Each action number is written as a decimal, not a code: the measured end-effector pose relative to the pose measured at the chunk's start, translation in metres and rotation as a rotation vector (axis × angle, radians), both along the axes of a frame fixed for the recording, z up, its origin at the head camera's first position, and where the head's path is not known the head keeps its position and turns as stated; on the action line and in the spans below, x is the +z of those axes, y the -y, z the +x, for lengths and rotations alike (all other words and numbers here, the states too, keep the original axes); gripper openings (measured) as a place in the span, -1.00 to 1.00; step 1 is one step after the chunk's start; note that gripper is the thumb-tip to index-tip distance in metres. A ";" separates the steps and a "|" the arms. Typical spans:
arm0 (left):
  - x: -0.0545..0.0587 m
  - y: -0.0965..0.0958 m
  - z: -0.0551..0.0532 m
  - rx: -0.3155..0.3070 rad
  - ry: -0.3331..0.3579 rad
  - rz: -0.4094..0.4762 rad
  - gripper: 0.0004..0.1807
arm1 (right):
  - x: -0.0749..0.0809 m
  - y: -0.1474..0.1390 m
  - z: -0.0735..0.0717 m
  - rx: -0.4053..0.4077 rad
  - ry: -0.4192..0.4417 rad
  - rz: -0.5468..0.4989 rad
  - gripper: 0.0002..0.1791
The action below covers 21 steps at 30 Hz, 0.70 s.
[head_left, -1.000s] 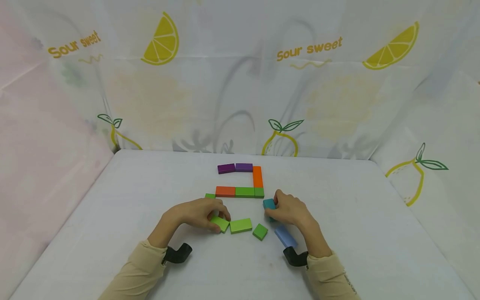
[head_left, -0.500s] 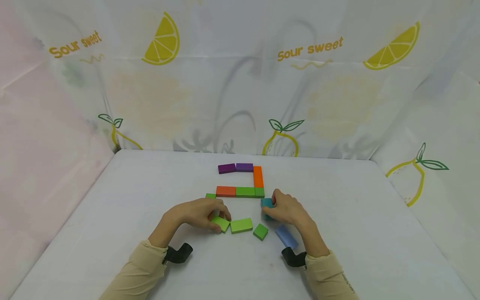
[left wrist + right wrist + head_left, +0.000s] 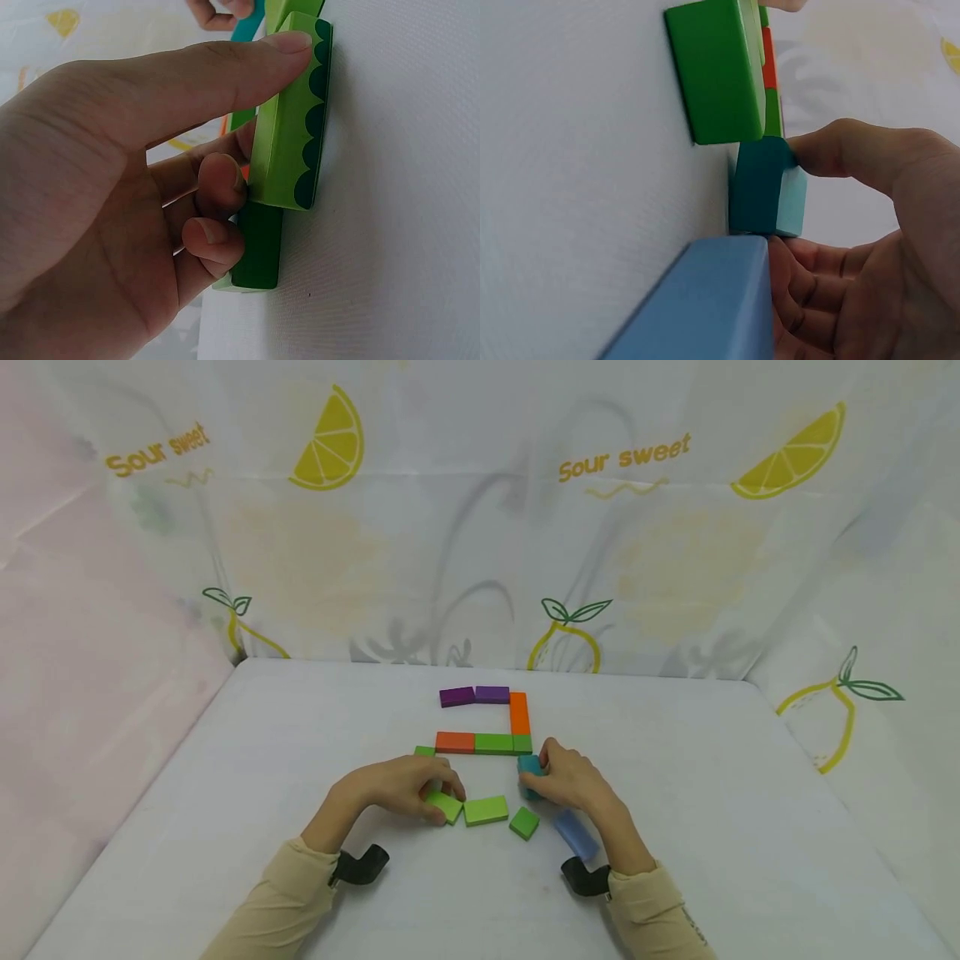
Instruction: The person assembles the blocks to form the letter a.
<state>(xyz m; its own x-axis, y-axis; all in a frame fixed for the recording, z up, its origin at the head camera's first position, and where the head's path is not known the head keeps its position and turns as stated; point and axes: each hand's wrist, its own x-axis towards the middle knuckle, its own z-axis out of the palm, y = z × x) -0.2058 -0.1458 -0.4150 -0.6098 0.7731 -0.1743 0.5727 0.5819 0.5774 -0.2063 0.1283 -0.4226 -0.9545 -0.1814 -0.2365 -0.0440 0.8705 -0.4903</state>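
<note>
In the head view my left hand (image 3: pixel 405 783) pinches a lime green block (image 3: pixel 447 807) at the row's left end. The left wrist view shows the thumb on this block's top face and a scalloped dark green pattern along its side; a darker green block (image 3: pixel 259 247) lies by the curled fingers. My right hand (image 3: pixel 573 779) grips a teal block (image 3: pixel 530 767) between thumb and fingers, just below a small green block (image 3: pixel 522 743). Its underside is partly hidden. Between the hands lie another lime block (image 3: pixel 486 811) and a tilted green block (image 3: pixel 524 823).
A blue block (image 3: pixel 576 835) lies slanted near the right wrist. Farther back, an orange-red block (image 3: pixel 455 742), a green block (image 3: pixel 493 743), an upright-running orange block (image 3: pixel 520 714) and two purple blocks (image 3: pixel 492 695) form an angular line on the white table (image 3: pixel 675 777).
My right hand has slid the teal block slightly to the left, under the small green block. The left hand keeps its place on the lime block; the view shifts a little.
</note>
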 end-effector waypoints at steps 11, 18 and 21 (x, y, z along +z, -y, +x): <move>0.001 0.000 0.000 -0.002 -0.002 -0.001 -0.70 | -0.002 0.005 0.001 -0.001 -0.002 -0.021 -0.62; 0.002 -0.001 0.001 -0.004 0.003 0.000 -0.70 | -0.002 0.005 0.001 -0.020 0.017 -0.033 -0.60; 0.002 -0.002 0.001 -0.005 -0.001 -0.002 -0.70 | -0.002 0.005 0.001 -0.024 0.011 -0.034 -0.60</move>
<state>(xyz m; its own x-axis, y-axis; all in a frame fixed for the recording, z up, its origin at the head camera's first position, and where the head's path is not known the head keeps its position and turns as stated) -0.2047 -0.1438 -0.4134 -0.6059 0.7758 -0.1759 0.5760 0.5804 0.5757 -0.2049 0.1234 -0.4251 -0.9561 -0.1662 -0.2412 -0.0175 0.8543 -0.5195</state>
